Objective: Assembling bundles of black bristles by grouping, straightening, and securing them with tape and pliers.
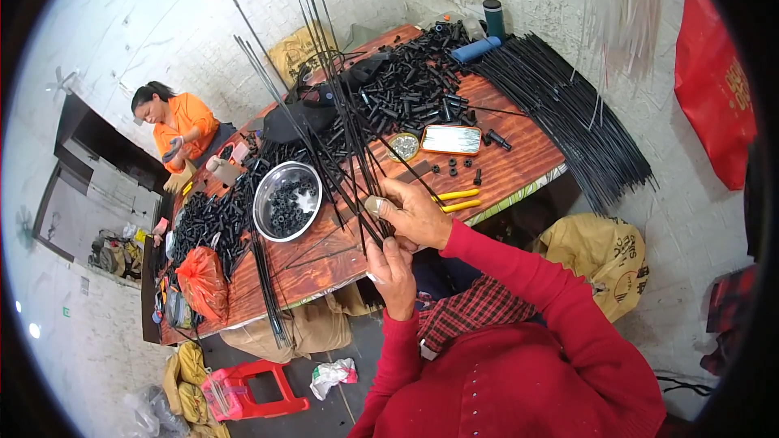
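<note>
A loose bundle of long thin black rods point(350, 118) rises from my hands and fans out over the table. Around its lower end are the closed fingers of my left hand point(392, 280). Just above, my right hand point(418, 215) grips the same rods, thumb pressed against them; the thumb carries a dark covering. Left of the rods stands a round steel bowl point(259, 204) with small black parts point(290, 204) inside. Close to my right hand lie pliers with yellow handles point(460, 200), a few black nuts point(453, 167), a shallow rectangular tin point(451, 129) and a small round dish point(403, 156).
Black tubular fittings point(410, 85) are heaped across the wooden table point(519, 154). A large sheaf of black rods point(568, 113) overhangs its right end. An orange-red bag point(203, 284) sits front left; a red stool point(264, 389) is on the floor. Another person point(191, 126) works at the far left.
</note>
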A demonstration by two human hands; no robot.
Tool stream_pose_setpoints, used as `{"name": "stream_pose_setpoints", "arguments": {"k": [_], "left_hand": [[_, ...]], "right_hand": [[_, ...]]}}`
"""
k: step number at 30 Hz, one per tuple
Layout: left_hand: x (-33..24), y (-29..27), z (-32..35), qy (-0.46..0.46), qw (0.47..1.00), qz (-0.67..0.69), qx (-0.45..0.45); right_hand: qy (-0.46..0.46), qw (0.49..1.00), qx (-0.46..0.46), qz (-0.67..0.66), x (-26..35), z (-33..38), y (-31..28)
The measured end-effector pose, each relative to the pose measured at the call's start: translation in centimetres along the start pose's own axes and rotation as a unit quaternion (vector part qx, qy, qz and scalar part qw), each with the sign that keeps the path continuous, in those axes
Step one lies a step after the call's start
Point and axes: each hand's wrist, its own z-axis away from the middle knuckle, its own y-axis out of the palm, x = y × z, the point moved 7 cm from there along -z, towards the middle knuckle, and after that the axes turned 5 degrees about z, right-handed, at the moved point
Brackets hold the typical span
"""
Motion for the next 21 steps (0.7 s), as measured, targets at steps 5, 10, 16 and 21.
{"name": "stream_pose_setpoints", "arguments": {"k": [5, 10, 16, 21], "left_hand": [[-0.7, 0.2, -0.3, -0.014, 0.999, 0.031, -0.026], [-1.5, 0.0, -1.3, 0.028, 0.996, -0.073, -0.035], [-1.6, -4.4, -4.4, -0.033, 0.998, 0.009, -0.053], [-6.0, -2.3, -3.5, -0.035, 0.995, 0.081, -0.053]], "right_hand": [[-0.072, 0.993, -0.085, 0.041, 1.2, 0.1, -0.5], [-0.051, 0.989, -0.121, 0.072, 3.0, 0.0, -2.5], [-0.059, 0.987, -0.148, 0.015, 5.4, -1.5, -8.8], [-0.024, 0.982, -0.158, -0.102, 6.6, -0.5, -10.1]]}}
